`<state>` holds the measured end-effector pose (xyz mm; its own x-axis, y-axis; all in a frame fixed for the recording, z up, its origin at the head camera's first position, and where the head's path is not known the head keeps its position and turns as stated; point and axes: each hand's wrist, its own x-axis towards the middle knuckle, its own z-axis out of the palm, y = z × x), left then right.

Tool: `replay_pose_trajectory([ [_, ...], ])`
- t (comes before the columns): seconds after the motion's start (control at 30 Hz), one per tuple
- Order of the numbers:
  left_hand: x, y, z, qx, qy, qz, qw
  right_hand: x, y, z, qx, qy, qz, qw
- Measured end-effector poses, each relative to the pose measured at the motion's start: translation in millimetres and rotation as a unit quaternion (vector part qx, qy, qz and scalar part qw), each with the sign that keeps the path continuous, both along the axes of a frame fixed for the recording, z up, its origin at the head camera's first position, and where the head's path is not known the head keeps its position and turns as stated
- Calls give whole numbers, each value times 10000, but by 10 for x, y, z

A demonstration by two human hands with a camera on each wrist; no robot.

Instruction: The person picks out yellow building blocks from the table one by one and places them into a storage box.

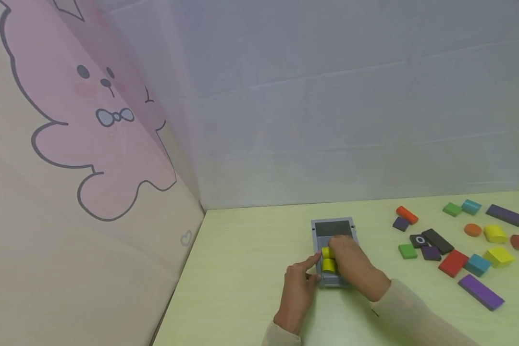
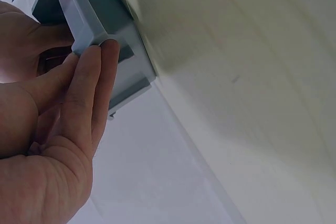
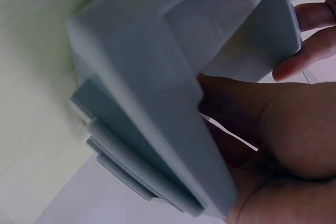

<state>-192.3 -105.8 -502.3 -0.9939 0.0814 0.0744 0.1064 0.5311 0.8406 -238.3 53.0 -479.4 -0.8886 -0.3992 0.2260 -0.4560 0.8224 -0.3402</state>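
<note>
A grey rectangular box (image 1: 330, 282) lies on the table between my two hands. Inside it are two yellow rounded blocks; the nearer yellow block (image 1: 328, 265) shows well, the farther yellow block (image 1: 326, 253) is partly covered. My left hand (image 1: 297, 290) touches the box's left side with fingers fairly straight, which the left wrist view shows against its outer wall (image 2: 128, 74). From the right, my right hand (image 1: 353, 264) reaches down into the box beside the yellow blocks. Its fingertips are hidden, and the box's end wall (image 3: 152, 72) blocks them in the right wrist view.
Loose coloured blocks lie to the right, among them a red block (image 1: 453, 263), a purple bar (image 1: 481, 292), a black bar (image 1: 438, 240), a green block (image 1: 408, 251) and a yellow cylinder (image 1: 495, 233). A pale sheet (image 1: 350, 120) hangs behind the table.
</note>
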Motion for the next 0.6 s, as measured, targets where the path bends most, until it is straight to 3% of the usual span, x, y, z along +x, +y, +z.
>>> replay_pose_trajectory([
  [0.6,5,5,13,-10,63,-4,10000,-9,-35,-2,-64,-238,-111,9996],
])
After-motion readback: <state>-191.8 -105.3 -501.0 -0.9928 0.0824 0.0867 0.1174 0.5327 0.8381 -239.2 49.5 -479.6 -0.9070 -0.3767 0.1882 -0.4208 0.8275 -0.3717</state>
